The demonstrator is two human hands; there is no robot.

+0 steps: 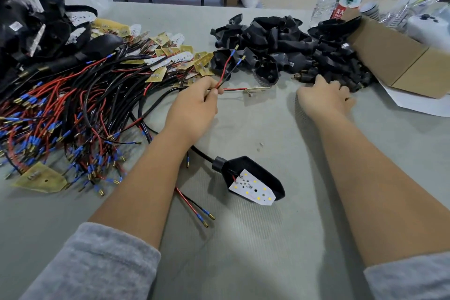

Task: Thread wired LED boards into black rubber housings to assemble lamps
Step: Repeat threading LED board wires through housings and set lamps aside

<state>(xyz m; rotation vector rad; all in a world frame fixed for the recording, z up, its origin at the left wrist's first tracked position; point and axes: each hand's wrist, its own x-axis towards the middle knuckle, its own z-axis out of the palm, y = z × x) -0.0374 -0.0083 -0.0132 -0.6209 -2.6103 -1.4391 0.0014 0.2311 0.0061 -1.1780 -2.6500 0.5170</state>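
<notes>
From the head camera, the left hand (194, 102) pinches a red-and-black wire pair (227, 69) between thumb and fingers, low on the leads, so the two blue-sleeved brass terminals stand up free. That looks like a grip chosen to feed those tips first into a housing neck. The pair's LED board (255, 89) trails on the surface (243, 238) just right of the hand, left lying because only the wire ends need steering. The right hand (325, 96) rests knuckles-up at the near edge of the pile of black rubber housings (292, 46), fingers curled into the pile; whether they have closed on one I cannot tell. The supplies sit by side: the tangle of wired boards (73, 109) is at the left, the empty housings are at the right beside a cardboard box (394, 61), so each hand draws from its own stock. One finished lamp (250, 178), board seated in its housing with leads out the neck, lies between the forearms.
</notes>
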